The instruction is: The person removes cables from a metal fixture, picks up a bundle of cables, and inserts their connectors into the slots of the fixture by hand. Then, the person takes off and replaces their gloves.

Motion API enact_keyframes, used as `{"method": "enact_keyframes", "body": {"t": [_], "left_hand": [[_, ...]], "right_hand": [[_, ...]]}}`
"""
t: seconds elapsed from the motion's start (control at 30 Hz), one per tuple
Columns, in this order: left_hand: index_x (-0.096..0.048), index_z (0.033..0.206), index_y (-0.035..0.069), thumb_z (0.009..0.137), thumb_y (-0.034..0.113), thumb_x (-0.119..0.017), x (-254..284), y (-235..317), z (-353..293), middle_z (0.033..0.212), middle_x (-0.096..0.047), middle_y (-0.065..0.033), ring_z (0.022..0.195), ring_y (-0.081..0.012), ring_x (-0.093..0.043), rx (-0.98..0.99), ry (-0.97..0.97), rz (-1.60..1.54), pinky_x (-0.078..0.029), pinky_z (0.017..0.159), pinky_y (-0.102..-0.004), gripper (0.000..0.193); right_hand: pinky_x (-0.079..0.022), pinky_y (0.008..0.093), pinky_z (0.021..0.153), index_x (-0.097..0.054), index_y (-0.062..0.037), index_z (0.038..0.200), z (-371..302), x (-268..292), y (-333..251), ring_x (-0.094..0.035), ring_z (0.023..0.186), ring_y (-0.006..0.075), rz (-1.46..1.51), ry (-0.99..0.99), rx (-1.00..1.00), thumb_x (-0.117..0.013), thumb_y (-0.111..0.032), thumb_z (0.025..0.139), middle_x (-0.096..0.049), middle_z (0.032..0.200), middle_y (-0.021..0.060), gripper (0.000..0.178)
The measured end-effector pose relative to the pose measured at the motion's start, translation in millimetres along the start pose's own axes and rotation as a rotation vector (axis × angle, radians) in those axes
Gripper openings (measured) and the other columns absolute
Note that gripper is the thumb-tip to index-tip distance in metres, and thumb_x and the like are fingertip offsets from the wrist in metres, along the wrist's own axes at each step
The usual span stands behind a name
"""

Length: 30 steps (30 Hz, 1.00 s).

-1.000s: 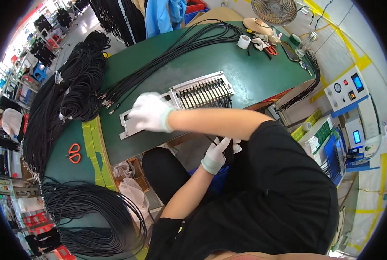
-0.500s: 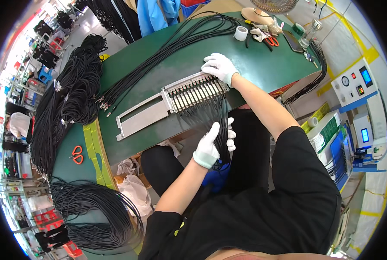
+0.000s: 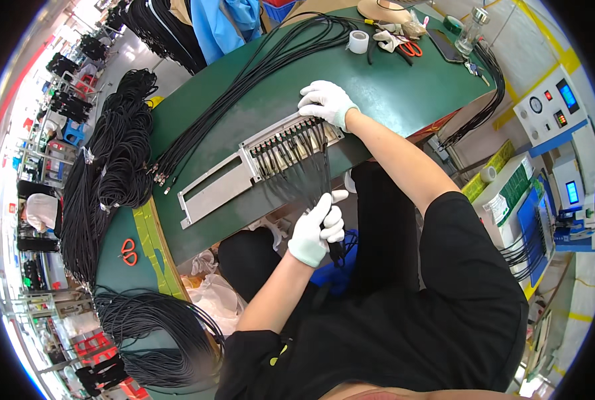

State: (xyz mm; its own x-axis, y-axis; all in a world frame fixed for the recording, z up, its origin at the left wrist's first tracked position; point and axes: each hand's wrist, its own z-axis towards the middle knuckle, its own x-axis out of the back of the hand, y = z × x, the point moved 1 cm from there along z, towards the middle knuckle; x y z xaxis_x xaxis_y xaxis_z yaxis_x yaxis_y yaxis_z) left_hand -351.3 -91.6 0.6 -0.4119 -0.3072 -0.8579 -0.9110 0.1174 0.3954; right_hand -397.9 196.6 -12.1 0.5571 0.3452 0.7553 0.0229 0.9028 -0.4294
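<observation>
At far left, a heap of black cables (image 3: 125,170) lies on the green counter (image 3: 404,93). A coil of cables (image 3: 134,310) sits lower down, with orange-handled scissors (image 3: 130,252) between the two and yellow tape (image 3: 149,230) just to their right. The heap looks prone to snagging if a sleeve or a strand catches in it.

Long loose cables (image 3: 225,100) run up and across the counter behind the metal frame (image 3: 219,192). The frame lies at a slant on the counter, close to the near edge. Its left part is a flat plate with a long opening; its right part holds a row of cable ends (image 3: 287,150) side by side. A knock or hard pull could tip the frame's near side off the edge.

From that row a bundle of black cables (image 3: 325,167) drops over the edge into the left hand (image 3: 316,230), whose fingers are curled around it, thumb pointing up. Uneven tension there might drag single ends out of line, and strands could cross where they crowd together.

The right hand (image 3: 327,105) is at the frame's far right corner, fingers bent; I cannot tell whether it pinches the edge or just rests there. If it bears down on one corner only, the frame could swivel.

Further right are a roll of white tape (image 3: 359,41), a phone (image 3: 446,45) and a clear bottle (image 3: 469,35), which a swinging elbow could topple.
</observation>
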Motion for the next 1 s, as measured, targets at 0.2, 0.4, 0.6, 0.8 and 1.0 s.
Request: {"method": "enact_keyframes", "body": {"t": [0.2, 0.4, 0.6, 0.8, 1.0], "left_hand": [[-0.053, 0.118, 0.004, 0.106, 0.030, -0.039, -1.4, -1.6, 0.1, 0.059, -0.028, 0.0065, 0.043, -0.0040, -0.023, -0.036, 0.002, 0.053, -0.024, 0.044, -0.0217, 0.032], [-0.054, 0.117, 0.004, 0.106, 0.031, -0.035, -6.1, -1.0, -1.1, 0.056, -0.027, 0.0068, 0.041, -0.0042, -0.023, 0.014, -0.050, -0.067, -0.027, 0.042, -0.0215, 0.035], [-0.057, 0.110, 0.002, 0.103, 0.029, -0.045, -24.6, -23.8, -6.6, 0.056, -0.030, 0.0077, 0.041, -0.0034, -0.025, 0.089, 0.045, 0.098, -0.023, 0.041, -0.0213, 0.030], [-0.057, 0.114, 0.000, 0.104, 0.023, -0.045, -48.5, -46.0, -53.4, 0.055, -0.032, 0.0071, 0.041, -0.0036, -0.025, 0.033, -0.084, 0.240, -0.023, 0.041, -0.0212, 0.028], [-0.054, 0.106, 0.002, 0.102, 0.034, -0.045, -60.4, 30.4, -118.8, 0.046, -0.026, 0.0087, 0.031, -0.0042, -0.022, -0.575, -0.180, 0.227, -0.025, 0.032, -0.0222, 0.033]], "right_hand": [[-0.038, 0.0385, 0.103, -0.074, -0.0190, 0.093, -3.0, -1.9, 4.5, -0.052, 0.119, 0.0276, -0.036, -0.027, -0.061, -0.065, -0.045, 0.082, -0.064, 0.118, 0.0047, 0.030], [-0.043, 0.0373, 0.098, -0.075, -0.0166, 0.090, -0.5, -0.7, -1.6, -0.056, 0.112, 0.0274, 0.019, -0.026, -0.042, -0.067, -0.045, 0.079, -0.066, 0.113, 0.0054, 0.031], [-0.046, 0.0373, 0.093, -0.075, -0.0148, 0.088, 1.6, -1.1, 2.6, -0.059, 0.107, 0.0271, 0.008, 0.016, -0.015, -0.068, -0.042, 0.079, -0.068, 0.108, 0.0057, 0.030], [-0.047, 0.0376, 0.091, -0.074, -0.0143, 0.095, 3.7, 2.3, 3.3, -0.059, 0.105, 0.0281, 0.041, 0.014, -0.016, -0.070, -0.041, 0.078, -0.068, 0.105, 0.0071, 0.032], [-0.046, 0.0308, 0.096, -0.057, -0.0016, 0.122, -12.1, 10.0, -43.0, -0.059, 0.112, 0.0189, 1.112, 0.317, -0.522, -0.071, -0.015, 0.088, -0.064, 0.114, 0.0096, 0.039]]}}
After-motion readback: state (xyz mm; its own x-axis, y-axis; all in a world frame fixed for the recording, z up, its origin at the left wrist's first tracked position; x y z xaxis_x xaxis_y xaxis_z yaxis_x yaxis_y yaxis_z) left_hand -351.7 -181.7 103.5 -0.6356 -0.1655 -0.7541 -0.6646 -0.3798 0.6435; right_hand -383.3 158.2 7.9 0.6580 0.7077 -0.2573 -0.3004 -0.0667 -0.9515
